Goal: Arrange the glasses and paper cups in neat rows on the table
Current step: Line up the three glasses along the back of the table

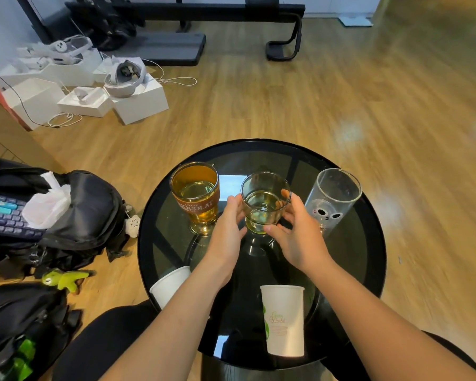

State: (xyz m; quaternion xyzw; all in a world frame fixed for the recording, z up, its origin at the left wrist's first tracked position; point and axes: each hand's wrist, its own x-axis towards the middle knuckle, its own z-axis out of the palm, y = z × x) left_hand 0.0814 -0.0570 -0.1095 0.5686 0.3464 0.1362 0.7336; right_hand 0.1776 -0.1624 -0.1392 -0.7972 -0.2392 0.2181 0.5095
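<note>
On a round black glass table [368, 270] three glasses stand in a row across the far half. At the left is a brown-banded glass [195, 196] holding amber liquid. In the middle, a short clear glass [264, 202] with pale yellow liquid sits between my left hand [227, 232] and my right hand [297, 232], both cupped around its sides. At the right stands a tall empty glass [333, 196] with a cartoon face. A white paper cup [283, 320] with a green print stands near me. Another white paper cup [169, 284] is partly hidden by my left forearm.
Black backpacks [80, 215] with a keyboard [6, 218] and a green plush toy [63, 279] lie on the wooden floor to the left. White boxes [138, 103] with headsets and cables sit further back. A black bench frame [283, 31] stands beyond.
</note>
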